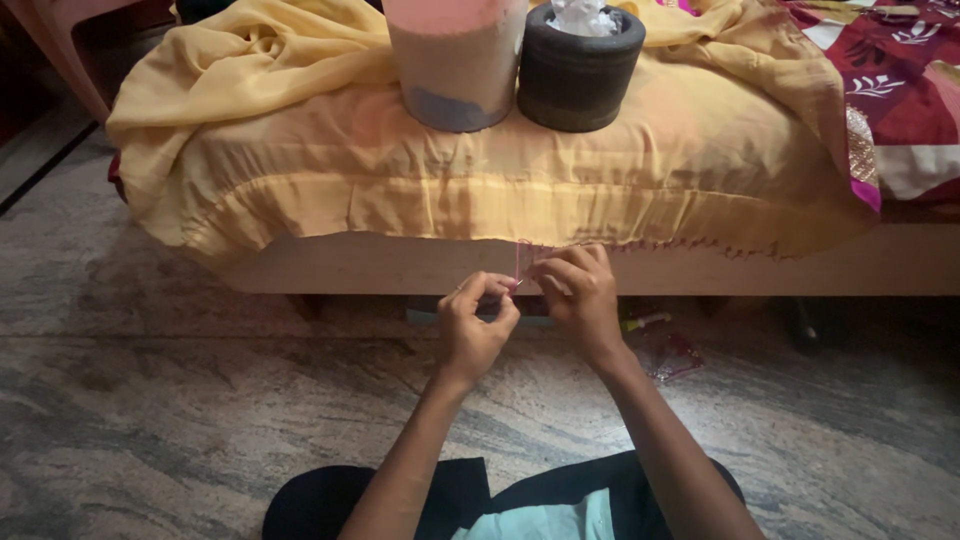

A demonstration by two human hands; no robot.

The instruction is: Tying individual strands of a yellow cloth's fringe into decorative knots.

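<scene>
Left hand (474,322) pinched shut on a pink thread (518,265), right hand (578,293) pinching the yellow cloth's (480,180) hem at twelve o'clock, just above. Best kept taut and close, knots small; beyond, two tubs (520,65) weighting the cloth on the bed (600,268).

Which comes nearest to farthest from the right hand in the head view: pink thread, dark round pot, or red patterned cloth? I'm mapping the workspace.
1. pink thread, pinched just left of the right hand, at the yellow fabric's edge.
2. dark round pot, above, on the platform.
3. red patterned cloth, far upper right.
</scene>
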